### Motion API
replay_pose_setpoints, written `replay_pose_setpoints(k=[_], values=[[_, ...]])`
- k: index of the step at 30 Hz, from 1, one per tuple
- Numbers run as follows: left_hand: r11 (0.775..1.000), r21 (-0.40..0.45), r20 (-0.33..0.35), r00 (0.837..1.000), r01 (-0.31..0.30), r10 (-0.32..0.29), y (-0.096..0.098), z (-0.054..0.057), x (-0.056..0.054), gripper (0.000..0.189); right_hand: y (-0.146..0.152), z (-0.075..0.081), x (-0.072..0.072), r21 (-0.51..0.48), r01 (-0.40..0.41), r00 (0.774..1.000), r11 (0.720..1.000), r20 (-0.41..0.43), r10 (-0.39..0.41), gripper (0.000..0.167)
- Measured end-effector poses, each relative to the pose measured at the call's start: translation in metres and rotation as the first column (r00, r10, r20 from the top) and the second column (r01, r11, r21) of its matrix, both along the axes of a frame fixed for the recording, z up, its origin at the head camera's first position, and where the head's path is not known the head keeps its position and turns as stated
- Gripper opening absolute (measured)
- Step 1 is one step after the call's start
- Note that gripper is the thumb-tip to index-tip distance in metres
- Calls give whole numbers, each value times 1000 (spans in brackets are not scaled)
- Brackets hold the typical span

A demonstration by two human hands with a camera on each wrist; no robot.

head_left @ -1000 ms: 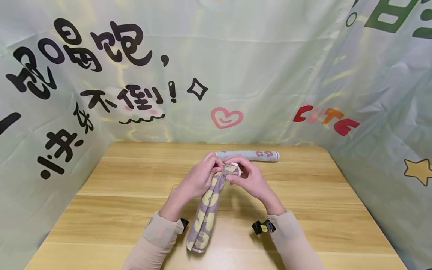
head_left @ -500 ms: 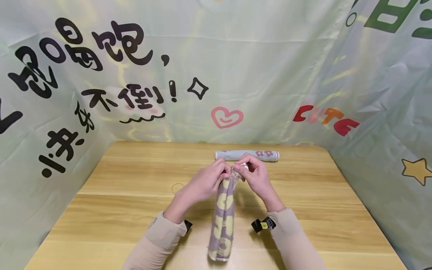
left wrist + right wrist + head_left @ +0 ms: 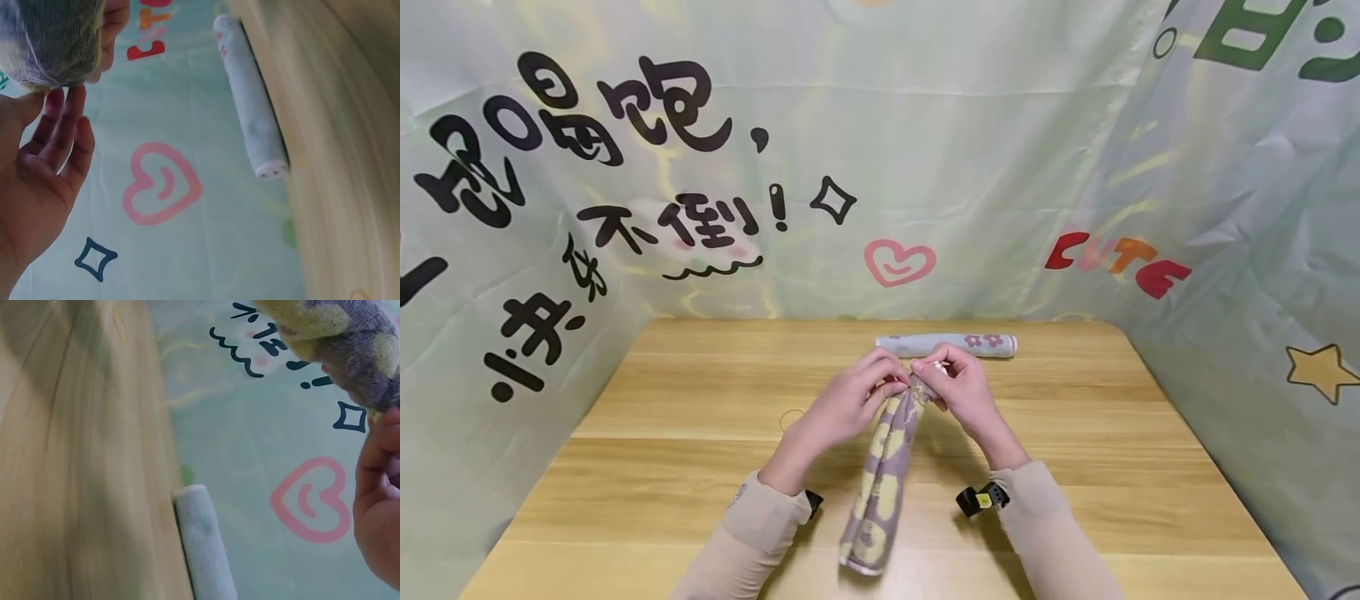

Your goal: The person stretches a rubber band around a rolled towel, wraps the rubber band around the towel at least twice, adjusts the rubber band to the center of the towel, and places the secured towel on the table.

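Observation:
A purple towel [image 3: 880,492] with yellow patches is rolled lengthwise and hangs aslant between both hands, its lower end toward the person. Near the top it narrows into a gathered neck. My left hand [image 3: 850,396] pinches it at that neck; in the left wrist view, thumb and fingertips meet at the towel's edge. On the other side, my right hand [image 3: 966,387] grips the short bunched top end between thumb and fingers. The right wrist view shows the towel roll [image 3: 356,350] above the right hand [image 3: 381,506]. Fingers hide much of the neck.
A blue-grey rolled towel [image 3: 947,345] with flower prints lies along the far edge of the wooden table [image 3: 700,375]. Left of the hands, a thin yellowish loop [image 3: 788,419] like a rubber band lies flat. A printed cloth backdrop [image 3: 985,167] encloses the back and sides.
The purple towel's lower end swung right, then back partway left. Both hands shifted right over the first half second; the right went from cupping the top end to pinching it.

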State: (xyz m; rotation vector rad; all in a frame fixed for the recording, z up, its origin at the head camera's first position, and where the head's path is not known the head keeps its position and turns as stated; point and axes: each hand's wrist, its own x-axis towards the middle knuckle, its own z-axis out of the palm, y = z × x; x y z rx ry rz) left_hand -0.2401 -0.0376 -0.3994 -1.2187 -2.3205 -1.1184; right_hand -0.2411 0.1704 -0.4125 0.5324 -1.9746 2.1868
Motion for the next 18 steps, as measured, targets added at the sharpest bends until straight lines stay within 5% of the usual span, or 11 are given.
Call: replay_pose_setpoints(k=[9,18], values=[[981,155,-212,974,117,-83,2,1,-2,14,-3,8,5,-82,107,988,991,119,-96,29],[990,83,-355,932,115,-79,0,8,-1,18,-9,14,12,-147,42,988,988,154,-19,34]])
